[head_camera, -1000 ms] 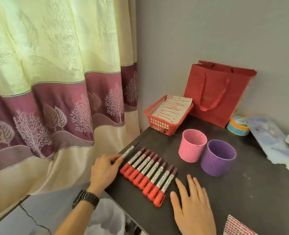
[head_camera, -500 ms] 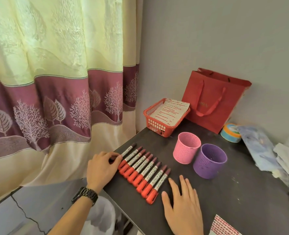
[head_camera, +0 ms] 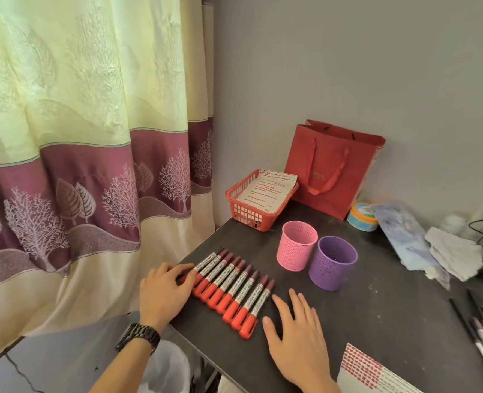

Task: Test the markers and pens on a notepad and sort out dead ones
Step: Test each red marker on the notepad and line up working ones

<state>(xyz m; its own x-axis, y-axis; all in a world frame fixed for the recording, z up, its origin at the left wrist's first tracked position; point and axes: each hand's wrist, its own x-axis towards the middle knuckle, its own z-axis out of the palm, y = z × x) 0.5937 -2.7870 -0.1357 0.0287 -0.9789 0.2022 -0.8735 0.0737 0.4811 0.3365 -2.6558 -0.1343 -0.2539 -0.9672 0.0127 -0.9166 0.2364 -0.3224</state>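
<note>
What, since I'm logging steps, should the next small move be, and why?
Probably the left hand should pinch and lift the leftmost marker: its fingers touch it, all markers lie capped in a row, and the right hand rests flat.

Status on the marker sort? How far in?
Done: the red markers lie side by side in one row, and the sheet at the table's near right bears red marks. In hand: the left hand touches the row's left end and the right hand lies flat on the table; nothing is lifted. Left: no marker shows in the pink cup or purple cup, so sorting looks unstarted.
</note>
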